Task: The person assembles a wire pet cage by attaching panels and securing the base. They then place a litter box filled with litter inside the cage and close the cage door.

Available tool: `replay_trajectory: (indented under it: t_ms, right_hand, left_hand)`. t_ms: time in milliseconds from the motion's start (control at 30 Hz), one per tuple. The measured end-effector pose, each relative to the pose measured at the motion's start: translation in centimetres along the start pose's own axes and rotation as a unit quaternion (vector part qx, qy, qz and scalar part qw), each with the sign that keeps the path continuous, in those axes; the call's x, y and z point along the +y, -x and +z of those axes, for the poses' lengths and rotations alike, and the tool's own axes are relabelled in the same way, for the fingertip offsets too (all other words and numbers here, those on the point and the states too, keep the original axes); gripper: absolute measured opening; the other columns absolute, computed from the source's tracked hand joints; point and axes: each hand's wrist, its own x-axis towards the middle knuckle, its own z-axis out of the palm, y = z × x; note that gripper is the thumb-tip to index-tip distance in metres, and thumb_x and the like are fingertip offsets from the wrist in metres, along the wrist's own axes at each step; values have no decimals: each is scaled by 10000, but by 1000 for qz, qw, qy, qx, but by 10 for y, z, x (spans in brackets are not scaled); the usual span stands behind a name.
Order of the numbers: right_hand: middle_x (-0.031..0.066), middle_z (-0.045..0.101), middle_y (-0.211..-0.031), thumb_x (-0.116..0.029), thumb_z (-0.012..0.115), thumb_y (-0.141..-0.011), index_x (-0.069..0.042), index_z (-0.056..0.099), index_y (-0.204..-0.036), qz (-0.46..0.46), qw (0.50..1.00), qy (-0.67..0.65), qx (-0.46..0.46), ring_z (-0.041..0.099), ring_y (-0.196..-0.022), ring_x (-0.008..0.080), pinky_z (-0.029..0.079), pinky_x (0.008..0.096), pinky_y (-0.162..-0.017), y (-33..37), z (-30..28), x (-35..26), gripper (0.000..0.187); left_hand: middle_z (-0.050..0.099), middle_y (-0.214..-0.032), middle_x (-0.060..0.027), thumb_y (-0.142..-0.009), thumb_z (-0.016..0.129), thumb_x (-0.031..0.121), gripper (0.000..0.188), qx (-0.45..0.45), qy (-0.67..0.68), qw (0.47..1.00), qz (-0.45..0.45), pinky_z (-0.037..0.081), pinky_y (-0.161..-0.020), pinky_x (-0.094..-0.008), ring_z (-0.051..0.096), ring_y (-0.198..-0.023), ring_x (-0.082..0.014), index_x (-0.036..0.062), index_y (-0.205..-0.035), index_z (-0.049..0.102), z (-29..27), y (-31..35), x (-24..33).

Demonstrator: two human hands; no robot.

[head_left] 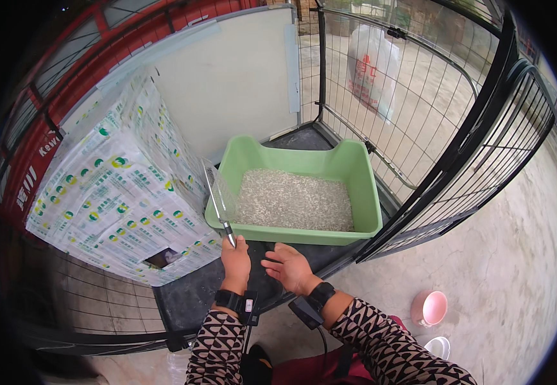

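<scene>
Since the scoop (217, 196) is looking light and stiff, I'm holding its handle (229, 233) in my left grip (235, 258), right grip (292, 269) hanging empty, loosely spread.

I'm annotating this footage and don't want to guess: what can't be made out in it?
All in the head view:
1. Inside of the patterned box: its walls hide it, and the small opening shows mostly darkness.
2. Floor of the green tray: covered by litter.
3. Some fingers gripping the scoop: hidden behind the left hand.
4. Lower part of the white bowl: blocked by the right sleeve.
</scene>
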Motion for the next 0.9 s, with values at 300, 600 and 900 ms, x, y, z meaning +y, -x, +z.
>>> replay_trajectory:
  t_ms: [300,600,900]
  right_hand:
    - [42,535,-873,-242,556,-894,-100,439,-1009,-199,935,-180,233,600,-676,168,467,260,-505,22,-123,-96,217]
    - [52,567,-964,-174,542,-903,-80,471,-1025,-100,973,-123,166,618,-770,171,478,252,-543,59,-90,-101,170]
    - [117,512,-1070,-363,582,-867,-93,404,-1200,26,981,-42,186,582,-866,254,486,351,-574,97,-136,-108,465]
  left_hand:
    - [500,-862,-3,-908,534,219,185,-77,127,983,-110,466,-596,-246,487,-709,-85,69,-997,474,79,73,31]
    - [446,-696,4,-913,511,229,180,-23,52,998,-29,404,-490,-259,444,-565,-104,66,-974,466,114,32,71]
    - [494,-740,-34,-868,547,220,168,33,-46,987,-150,436,-543,-360,472,-624,-180,71,-918,486,101,30,62]
